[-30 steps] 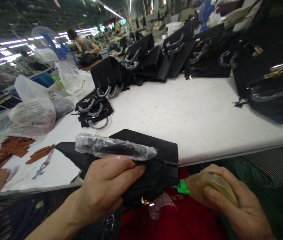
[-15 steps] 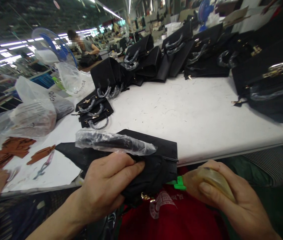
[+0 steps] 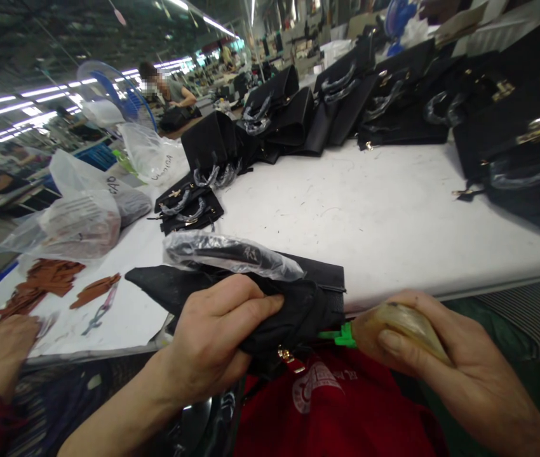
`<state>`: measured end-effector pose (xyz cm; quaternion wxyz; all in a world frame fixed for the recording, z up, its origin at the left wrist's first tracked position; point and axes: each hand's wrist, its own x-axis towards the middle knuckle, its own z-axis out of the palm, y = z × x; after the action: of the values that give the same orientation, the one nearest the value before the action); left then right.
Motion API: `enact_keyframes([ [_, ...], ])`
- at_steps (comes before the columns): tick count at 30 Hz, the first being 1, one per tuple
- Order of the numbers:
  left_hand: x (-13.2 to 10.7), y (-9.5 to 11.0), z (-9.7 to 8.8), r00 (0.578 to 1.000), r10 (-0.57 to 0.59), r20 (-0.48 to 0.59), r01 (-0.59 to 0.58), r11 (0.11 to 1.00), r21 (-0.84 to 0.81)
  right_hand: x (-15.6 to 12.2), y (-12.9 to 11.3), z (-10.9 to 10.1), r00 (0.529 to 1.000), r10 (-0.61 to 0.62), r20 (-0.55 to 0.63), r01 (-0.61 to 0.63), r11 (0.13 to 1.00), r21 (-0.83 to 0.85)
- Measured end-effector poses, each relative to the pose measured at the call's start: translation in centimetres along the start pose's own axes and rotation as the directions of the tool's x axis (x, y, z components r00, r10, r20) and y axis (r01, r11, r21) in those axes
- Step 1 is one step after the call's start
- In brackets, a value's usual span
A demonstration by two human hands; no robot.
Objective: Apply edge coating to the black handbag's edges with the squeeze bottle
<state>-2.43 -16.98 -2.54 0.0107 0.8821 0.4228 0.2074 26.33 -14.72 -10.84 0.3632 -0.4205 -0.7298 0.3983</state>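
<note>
My left hand is closed on the gathered black cloth of a handbag, its thumb and fingers pinching the fabric. The bag's handle is wrapped in clear plastic and arches above my knuckles. A gold zip pull hangs below the cloth. Wrapped in my right hand is a yellowish translucent squeeze bottle with a green nozzle. The nozzle points left, at the bag's lower right edge; whether its tip touches the bag I cannot make out.
Several black handbags stand along the back of the white table, more at right. Plastic bags, brown leather strips and small snips lie at left. A co-worker's hand rests on the table's left edge.
The view has shifted slightly, so the table's contents appear further right. The bag's cloth and handle sit a little differently. Both hands keep their hold, and a co-worker's hand shows more.
</note>
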Motion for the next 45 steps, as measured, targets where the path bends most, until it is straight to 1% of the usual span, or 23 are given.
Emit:
enact_keyframes([
  [3, 0.2, 0.0, -0.1, 0.999, -0.035, -0.003, 0.035, 0.999, -0.033, 0.4, 0.1, -0.1, 1.0, -0.019, -0.02, 0.019, 1.0, 0.019],
  [5, 0.3, 0.0, -0.1, 0.998, -0.055, -0.008, 0.055, 0.997, -0.062, 0.6, 0.2, -0.2, 0.999, -0.013, -0.03, 0.013, 1.0, -0.001],
  [8, 0.3, -0.2, -0.1, 0.998, -0.062, -0.019, 0.06, 0.993, -0.105, 0.7, 0.4, -0.2, 1.0, 0.004, -0.02, -0.005, 0.999, -0.041],
  [10, 0.3, -0.3, -0.1, 0.998, -0.065, -0.027, 0.062, 0.993, -0.105, 0.7, 0.5, -0.1, 1.0, -0.003, -0.017, 0.002, 0.999, -0.044],
  [13, 0.3, -0.6, -0.3, 0.997, -0.076, -0.024, 0.074, 0.992, -0.103, 0.6, 0.3, 0.0, 0.999, -0.02, -0.026, 0.019, 0.999, -0.029],
  [17, 0.6, -0.8, -0.7, 0.991, -0.129, -0.031, 0.123, 0.982, -0.145, 0.8, -0.2, 0.0, 1.0, -0.016, -0.023, 0.016, 1.0, -0.011],
  [20, 0.7, -0.8, -0.7, 0.985, -0.165, -0.054, 0.154, 0.972, -0.177, 0.7, -0.8, 0.2, 1.0, -0.024, -0.007, 0.025, 0.999, 0.046],
  [23, 0.6, -0.9, -0.6, 0.979, -0.197, -0.054, 0.18, 0.958, -0.225, 0.5, -0.8, 0.5, 0.999, -0.031, 0.007, 0.03, 0.995, 0.09],
  [27, 0.3, -1.0, -0.5, 0.97, -0.237, -0.054, 0.214, 0.939, -0.268, 0.4, -0.4, 0.8, 1.0, -0.006, 0.004, 0.006, 0.999, 0.053],
  [32, -0.2, -1.1, -0.4, 0.961, -0.271, -0.048, 0.247, 0.927, -0.283, 0.6, -1.2, 0.6, 0.995, 0.016, 0.097, -0.029, 0.99, 0.136],
  [34, -0.3, -1.1, -0.4, 0.961, -0.273, -0.038, 0.252, 0.925, -0.284, 0.7, -1.6, 0.5, 0.995, 0.026, 0.095, -0.038, 0.991, 0.125],
  [38, -0.1, -0.9, -0.3, 0.968, -0.248, -0.041, 0.225, 0.925, -0.305, 0.9, -1.8, 0.3, 1.0, -0.001, 0.009, 0.001, 0.999, 0.051],
  [39, 0.0, -0.9, -0.2, 0.969, -0.243, -0.048, 0.217, 0.927, -0.305, 0.9, -1.8, 0.3, 1.0, -0.008, 0.007, 0.008, 0.999, 0.051],
  [43, 0.3, -0.6, 0.1, 0.973, -0.227, -0.034, 0.207, 0.933, -0.294, 0.9, -1.7, 0.2, 0.996, 0.013, 0.085, -0.019, 0.997, 0.077],
  [45, 0.3, -0.5, 0.3, 0.973, -0.228, -0.019, 0.213, 0.932, -0.292, 0.9, -1.8, 0.1, 0.995, 0.026, 0.094, -0.034, 0.997, 0.075],
])
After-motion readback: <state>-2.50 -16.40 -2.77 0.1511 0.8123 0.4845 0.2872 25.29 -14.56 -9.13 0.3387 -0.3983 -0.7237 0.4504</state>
